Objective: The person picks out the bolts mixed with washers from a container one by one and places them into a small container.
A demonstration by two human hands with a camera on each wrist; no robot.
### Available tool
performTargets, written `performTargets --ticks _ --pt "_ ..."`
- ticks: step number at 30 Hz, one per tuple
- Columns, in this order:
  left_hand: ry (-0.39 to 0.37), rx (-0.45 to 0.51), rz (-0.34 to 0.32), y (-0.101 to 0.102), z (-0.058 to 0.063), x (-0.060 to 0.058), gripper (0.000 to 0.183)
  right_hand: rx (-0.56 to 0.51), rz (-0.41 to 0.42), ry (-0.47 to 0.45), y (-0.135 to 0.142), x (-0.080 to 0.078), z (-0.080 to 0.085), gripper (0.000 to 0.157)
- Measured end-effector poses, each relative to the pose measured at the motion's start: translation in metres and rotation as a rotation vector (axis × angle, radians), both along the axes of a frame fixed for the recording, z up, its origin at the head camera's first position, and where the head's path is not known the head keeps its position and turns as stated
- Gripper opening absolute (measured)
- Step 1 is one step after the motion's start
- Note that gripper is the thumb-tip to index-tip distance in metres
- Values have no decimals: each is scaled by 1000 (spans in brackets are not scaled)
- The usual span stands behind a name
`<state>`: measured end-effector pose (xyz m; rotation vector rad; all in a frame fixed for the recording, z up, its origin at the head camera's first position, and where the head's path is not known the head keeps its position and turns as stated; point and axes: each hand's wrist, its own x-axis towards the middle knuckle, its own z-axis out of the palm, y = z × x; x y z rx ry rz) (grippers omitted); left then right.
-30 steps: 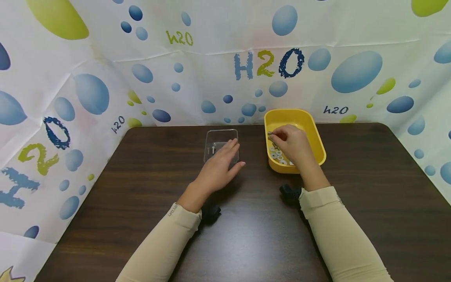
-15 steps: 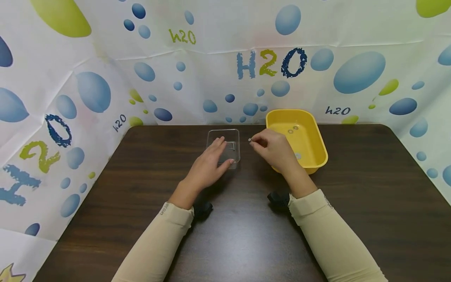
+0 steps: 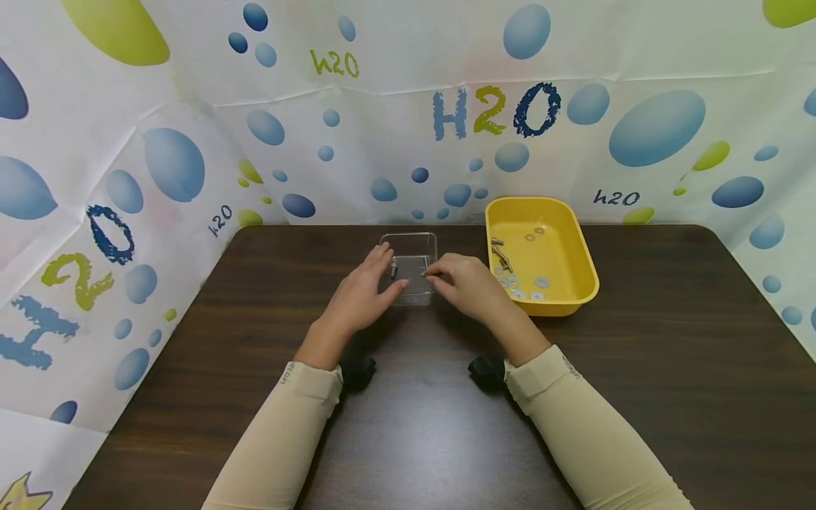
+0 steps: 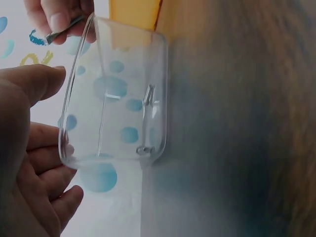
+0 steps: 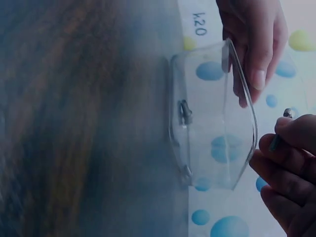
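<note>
My right hand (image 3: 474, 287) pinches a small metal bolt (image 5: 288, 113) between thumb and fingers, close over the right side of a clear plastic box (image 3: 409, 234). At the box's left side is my left hand (image 3: 357, 297), its fingers extended and thumb spread, near the rim and holding nothing. Through the transparent walls, a bolt (image 5: 185, 112) shows on the box floor, with another small metal piece (image 4: 144, 150) lying apart from it.
Right of the clear box stands a yellow bin (image 3: 567, 273) with several washers (image 3: 541, 282) and a few bolts (image 3: 502, 258) along its left side. A white printed backdrop (image 3: 357, 142) rises behind the dark wooden table (image 3: 408, 439).
My right hand has come out of the yellow bin and moved left with the bolt to the clear box. My left hand has shifted slightly left and down, staying beside the box.
</note>
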<state>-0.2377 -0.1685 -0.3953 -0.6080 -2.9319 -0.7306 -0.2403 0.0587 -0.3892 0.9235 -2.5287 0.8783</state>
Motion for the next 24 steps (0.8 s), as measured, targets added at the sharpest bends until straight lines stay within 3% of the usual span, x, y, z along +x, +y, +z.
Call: performTargets --ticks 11,17,24 --pt "-87 -17 14 -12 -1 -2 74 91 49 3 -14 4 -5 14" --pt "-102 -1 1 -14 -1 -5 77 115 22 -6 -14 3 -7 14" --pt "-120 21 15 -26 -6 -9 81 125 48 -25 -17 3 -6 14"
